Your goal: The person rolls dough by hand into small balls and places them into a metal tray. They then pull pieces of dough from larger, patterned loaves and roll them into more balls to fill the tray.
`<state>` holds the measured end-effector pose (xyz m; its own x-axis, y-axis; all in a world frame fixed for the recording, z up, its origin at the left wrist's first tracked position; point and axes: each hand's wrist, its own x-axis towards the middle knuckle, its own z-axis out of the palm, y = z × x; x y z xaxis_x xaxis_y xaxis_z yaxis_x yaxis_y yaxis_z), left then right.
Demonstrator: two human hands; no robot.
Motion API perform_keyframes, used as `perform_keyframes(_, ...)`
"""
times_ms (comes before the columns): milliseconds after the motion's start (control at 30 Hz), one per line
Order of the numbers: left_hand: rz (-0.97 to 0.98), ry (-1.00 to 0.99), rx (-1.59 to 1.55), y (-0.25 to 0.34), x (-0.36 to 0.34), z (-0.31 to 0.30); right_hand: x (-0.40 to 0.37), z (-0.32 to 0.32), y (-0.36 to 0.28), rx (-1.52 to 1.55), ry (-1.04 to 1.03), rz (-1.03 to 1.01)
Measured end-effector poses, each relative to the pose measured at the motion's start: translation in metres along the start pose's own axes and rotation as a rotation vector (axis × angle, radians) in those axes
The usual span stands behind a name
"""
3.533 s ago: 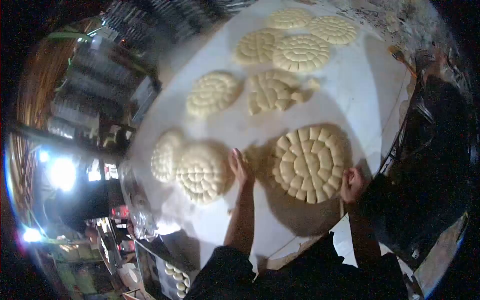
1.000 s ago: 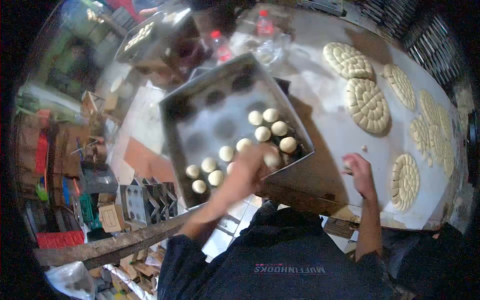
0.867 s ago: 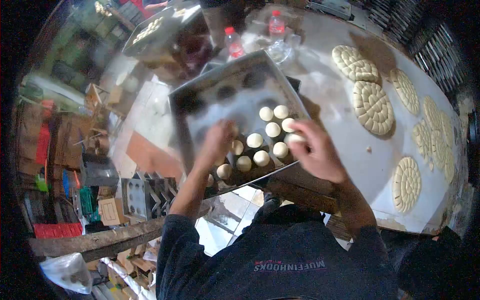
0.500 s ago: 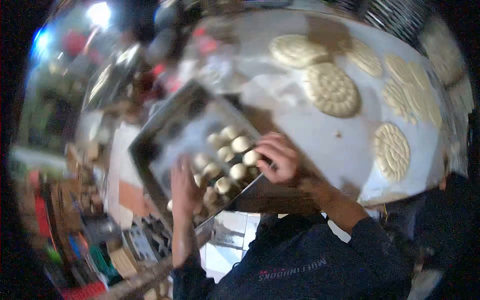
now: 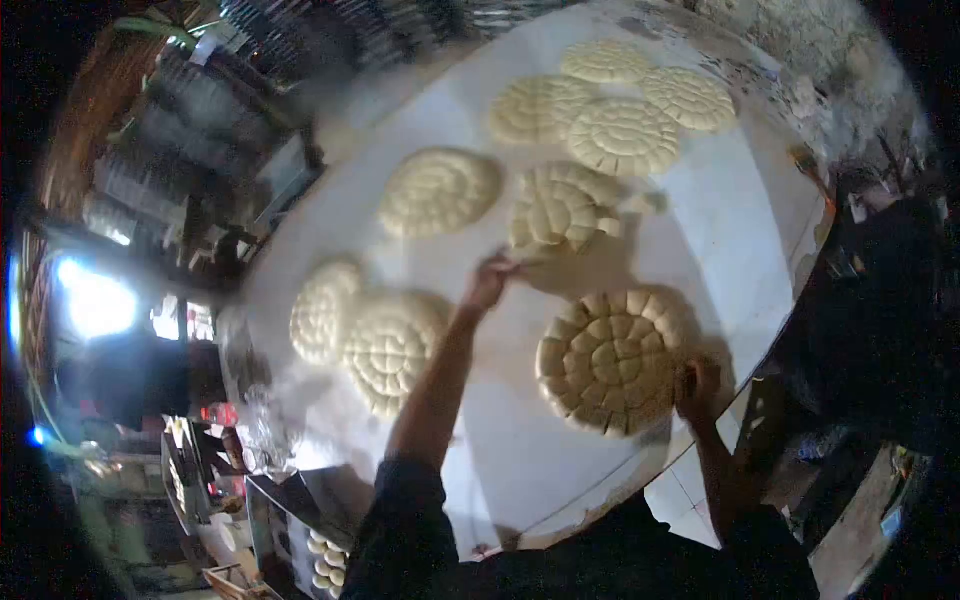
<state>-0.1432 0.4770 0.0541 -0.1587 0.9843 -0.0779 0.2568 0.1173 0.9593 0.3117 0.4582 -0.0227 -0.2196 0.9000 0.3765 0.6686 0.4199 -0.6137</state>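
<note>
Looking down from my head view, I have the nearest dough round [image 5: 615,365] in front of me on the pale table [image 5: 735,190], its face parted into rings of segments. My right hand [image 5: 700,388] is at its right edge, fingers curled in and seemingly touching the rim, though I can't make out whether they pinch a piece. My left hand [image 5: 490,283] reaches over the table, beyond the round and to its left, fingers drawn together; it is too blurred to say if anything is between them. Just past it, on the far side, lies an incomplete round [image 5: 562,208] with loose dough pieces [image 5: 608,228] at its right side. I judge that I'm in the middle of handling small pieces from these divided rounds, and the next move calls for a light fingertip grip that frees one segment without dragging its neighbours. More rounds lie about: two near the left side [image 5: 392,350], one farther back [image 5: 440,192] and an overlapping group [image 5: 623,135] at the far end. Near left, a metal tray [image 5: 262,520] bears pale dough balls [image 5: 325,565]. Beyond it, a bottle's red label [image 5: 218,413] shows, too smeared to read; I find no legible brand or writing.
</note>
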Motion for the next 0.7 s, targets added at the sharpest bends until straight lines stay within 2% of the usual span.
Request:
perform_keyframes(33,0.078,0.166,-0.253,-0.058,0.045,-0.010,0.000,0.002,0.006,-0.075,0.015,-0.079)
perform_keyframes(67,0.073,0.278,-0.233,-0.047,0.066,-0.011,0.001,-0.005,-0.002,-0.071,0.011,-0.054)
perform_keyframes(100,-0.252,0.151,-0.087,-0.045,0.102,-0.023,0.005,-0.021,-0.016,-0.034,-0.053,-0.025)
perform_keyframes(133,-0.253,0.201,0.434,-0.023,0.135,-0.007,0.011,-0.013,-0.021,0.020,-0.076,0.025)
perform_keyframes(167,-0.239,0.278,0.924,0.003,0.139,0.013,0.010,-0.008,-0.020,0.030,-0.055,0.046)
perform_keyframes(200,-0.258,0.390,0.744,0.011,0.139,0.023,0.006,-0.006,-0.015,0.054,-0.089,0.085)
perform_keyframes(233,-0.255,0.383,0.754,0.008,0.138,0.023,0.001,-0.006,-0.014,0.075,-0.131,0.119)
perform_keyframes(267,-0.215,0.444,0.582,-0.005,0.135,0.022,0.002,-0.007,-0.016,0.079,-0.133,0.124)
perform_keyframes(300,-0.176,0.510,0.402,-0.016,0.126,0.021,0.007,-0.011,-0.021,0.085,-0.054,0.059)
perform_keyframes(333,-0.172,0.521,0.398,-0.025,0.114,0.020,0.013,-0.014,-0.024,0.092,0.031,-0.015)
perform_keyframes(367,-0.246,0.604,0.431,-0.031,0.099,0.019,0.014,-0.016,-0.023,0.093,0.037,-0.030)
perform_keyframes(400,-0.321,0.688,0.461,-0.039,0.081,0.018,0.012,-0.014,-0.019,0.026,0.115,-0.167)
perform_keyframes(433,-0.113,0.857,0.252,-0.054,0.061,0.030,0.010,-0.012,-0.015,-0.043,0.190,-0.300)
perform_keyframes(467,0.013,0.972,0.194,-0.091,0.047,0.036,0.005,-0.006,-0.010,-0.043,0.194,-0.309)
perform_keyframes(500,0.146,1.084,0.133,-0.117,0.034,0.039,0.002,0.003,-0.004,0.157,0.151,-0.112)
perform_keyframes(533,0.150,1.089,0.128,-0.114,0.006,0.045,-0.002,0.003,-0.004,0.356,0.098,0.089)
perform_keyframes(600,0.128,0.745,-0.681,-0.094,-0.069,0.059,0.009,-0.019,-0.028,0.325,-0.146,0.407)
perform_keyframes(667,-0.001,0.620,-1.138,-0.052,-0.150,0.097,-0.010,0.003,-0.033,0.378,0.104,0.041)
perform_keyframes(700,-0.016,0.285,-1.165,-0.026,-0.201,0.105,-0.024,0.010,-0.052,0.387,0.040,-0.107)
